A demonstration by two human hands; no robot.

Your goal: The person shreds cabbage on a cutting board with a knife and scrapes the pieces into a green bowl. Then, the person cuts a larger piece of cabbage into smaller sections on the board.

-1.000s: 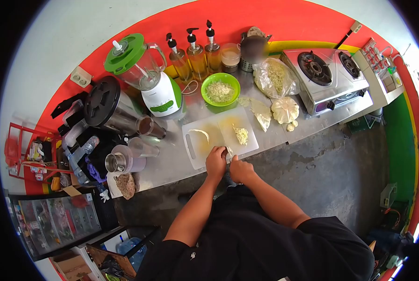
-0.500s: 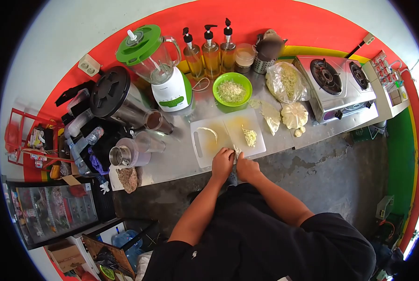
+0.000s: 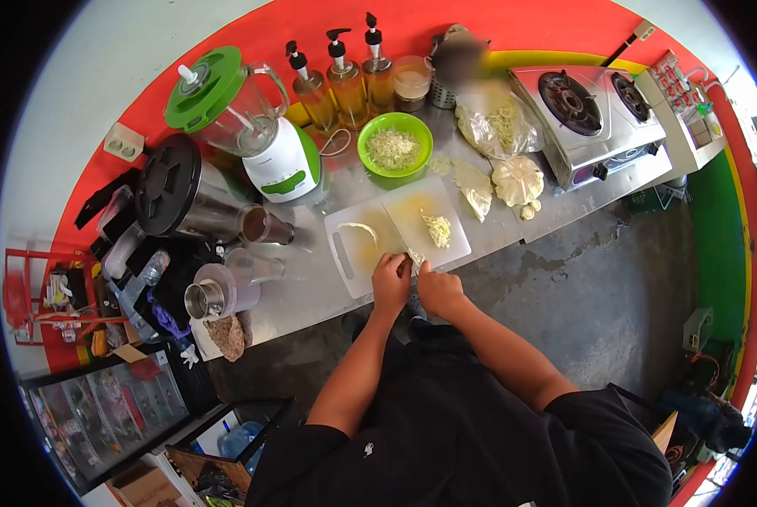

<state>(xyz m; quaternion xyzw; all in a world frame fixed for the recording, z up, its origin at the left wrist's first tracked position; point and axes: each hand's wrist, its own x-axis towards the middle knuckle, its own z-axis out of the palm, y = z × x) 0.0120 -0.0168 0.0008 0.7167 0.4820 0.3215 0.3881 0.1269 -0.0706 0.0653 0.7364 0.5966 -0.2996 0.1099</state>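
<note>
My left hand (image 3: pixel 392 283) is closed at the near edge of the white cutting board (image 3: pixel 344 262), fingertips bent down on a pale piece of cabbage (image 3: pixel 415 256). Close on its right, my right hand (image 3: pixel 439 290) is closed around what looks like a knife; its handle is hidden, and a thin straight line across the board looks like the blade edge-on. A small heap of shredded cabbage (image 3: pixel 437 229) lies on the board's right half. On the left half rests a curved pale cabbage strip (image 3: pixel 362 227). Past the board stands a green bowl (image 3: pixel 395 174) holding shredded cabbage.
Loose cabbage leaves (image 3: pixel 475 190) and a cabbage piece (image 3: pixel 515 181) lie right of the board, near a plastic bag (image 3: pixel 522 133) and a gas stove (image 3: pixel 602 127). At the back are a blender (image 3: pixel 277 160) and pump bottles (image 3: pixel 344 89). Cups (image 3: pixel 256 269) stand left.
The view has shifted, so the counter appears farther left and tilted. Both hands keep their place at the board's near edge, with a slightly wider gap between them.
</note>
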